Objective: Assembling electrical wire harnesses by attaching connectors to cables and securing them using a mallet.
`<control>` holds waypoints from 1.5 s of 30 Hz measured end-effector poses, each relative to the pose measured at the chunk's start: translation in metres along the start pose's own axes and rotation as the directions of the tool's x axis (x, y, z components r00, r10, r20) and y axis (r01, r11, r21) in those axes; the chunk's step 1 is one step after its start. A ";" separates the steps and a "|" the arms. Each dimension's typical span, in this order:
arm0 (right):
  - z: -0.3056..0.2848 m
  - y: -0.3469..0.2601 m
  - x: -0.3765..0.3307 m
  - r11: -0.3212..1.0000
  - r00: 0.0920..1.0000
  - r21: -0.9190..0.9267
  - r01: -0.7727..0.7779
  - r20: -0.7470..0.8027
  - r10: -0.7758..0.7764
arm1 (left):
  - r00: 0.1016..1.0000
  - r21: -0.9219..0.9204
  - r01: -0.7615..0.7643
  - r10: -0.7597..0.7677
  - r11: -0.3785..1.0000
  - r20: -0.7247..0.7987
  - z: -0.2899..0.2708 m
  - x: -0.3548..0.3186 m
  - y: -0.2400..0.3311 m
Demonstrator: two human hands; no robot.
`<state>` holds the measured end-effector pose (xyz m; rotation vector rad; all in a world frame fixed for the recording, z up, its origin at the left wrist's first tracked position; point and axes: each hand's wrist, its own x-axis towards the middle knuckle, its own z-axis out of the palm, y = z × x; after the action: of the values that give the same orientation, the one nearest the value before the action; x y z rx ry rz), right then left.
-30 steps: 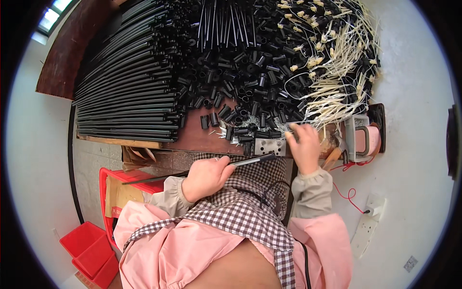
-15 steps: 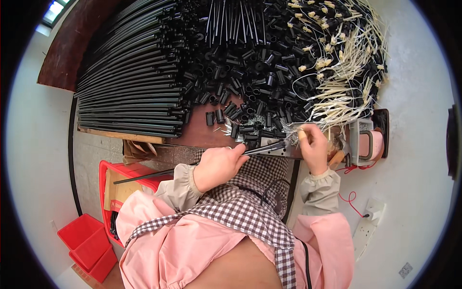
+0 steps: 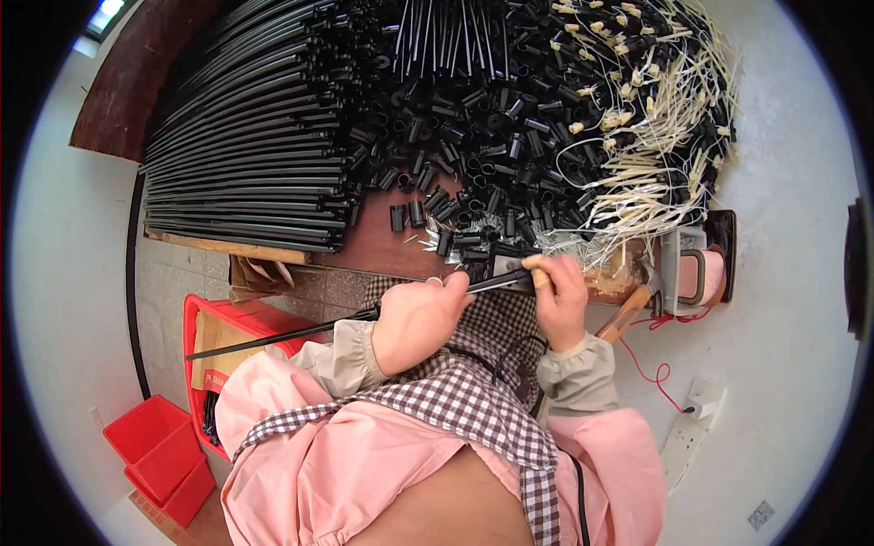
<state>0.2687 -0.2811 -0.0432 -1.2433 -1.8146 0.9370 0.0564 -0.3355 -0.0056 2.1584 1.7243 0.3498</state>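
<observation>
**Both hands on a black rod**

While the left hand (image 3: 414, 320) grips the long black rod (image 3: 282, 337) mid-length, its tail runs leftward over the red crate (image 3: 238, 320). Right hand (image 3: 560, 296) pinches the rod's front end just beside the pile of black sleeves (image 3: 482, 155).

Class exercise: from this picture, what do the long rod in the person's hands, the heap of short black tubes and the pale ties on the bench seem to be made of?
Rod: thin, black, straight and faintly glossy; coated metal or stiff plastic, hard to tell.
Short tubes: black with dull highlights and hollow ends, probably moulded plastic.
Ties: cream, thin and bent, likely plastic or coated wire.
Bench: reddish-brown with a pale raw edge, apparently wood.
</observation>
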 end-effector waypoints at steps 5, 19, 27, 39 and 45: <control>-0.010 -0.017 -0.016 0.924 0.997 -0.381 0.026 -0.053 -0.050 | 1.000 -0.004 -0.017 0.017 1.000 -0.006 0.002 0.000 -0.001; -0.043 0.021 -0.088 0.985 0.880 -0.096 -0.142 -0.469 0.081 | 0.994 -0.008 -0.105 0.105 0.994 0.031 0.007 0.008 -0.020; -0.072 -0.048 -0.081 1.000 0.994 0.017 -0.026 -0.108 0.028 | 0.982 0.033 -0.187 0.185 0.982 0.034 -0.006 0.017 -0.017; -0.113 -0.003 -0.051 0.867 0.847 -0.153 -0.475 -0.345 0.403 | 0.825 -0.655 0.184 0.246 0.733 0.508 -0.033 0.026 -0.022; -0.027 -0.084 0.024 0.790 0.923 0.595 -0.144 0.369 -0.109 | 0.956 -0.975 0.126 0.242 0.180 0.168 -0.005 -0.004 -0.023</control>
<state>0.2511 -0.2765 0.0464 -0.6837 -1.5583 1.7173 0.0334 -0.3349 -0.0110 1.1191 0.7251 0.8442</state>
